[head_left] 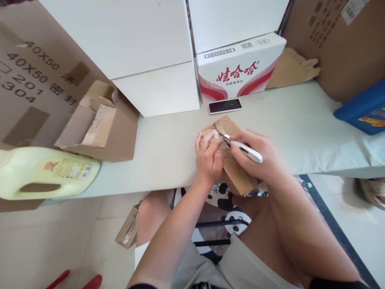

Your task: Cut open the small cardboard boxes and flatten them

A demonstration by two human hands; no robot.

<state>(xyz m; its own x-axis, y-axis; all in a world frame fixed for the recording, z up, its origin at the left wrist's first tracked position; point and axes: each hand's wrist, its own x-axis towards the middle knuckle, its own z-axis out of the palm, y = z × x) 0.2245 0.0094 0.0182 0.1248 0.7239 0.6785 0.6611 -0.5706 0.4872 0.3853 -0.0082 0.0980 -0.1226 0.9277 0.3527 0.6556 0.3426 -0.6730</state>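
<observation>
A small brown cardboard box (239,176) lies at the front edge of the table, its near end jutting past the edge above my lap. My left hand (209,156) grips the box's far left part, with the fingers curled on its top. In my right hand (258,154) is a white utility knife (245,150), held at a slant. The knife's tip meets the far part of the box top, where the surface looks torn or cut. My left fingertips are close beside the tip.
A phone (225,106) lies just beyond the box, before a white and red carton (237,76). To the left stand an open cardboard box (120,136) and a pale yellow jug (75,172). A blue container (365,108) is at right. Another small box (128,228) is below the table.
</observation>
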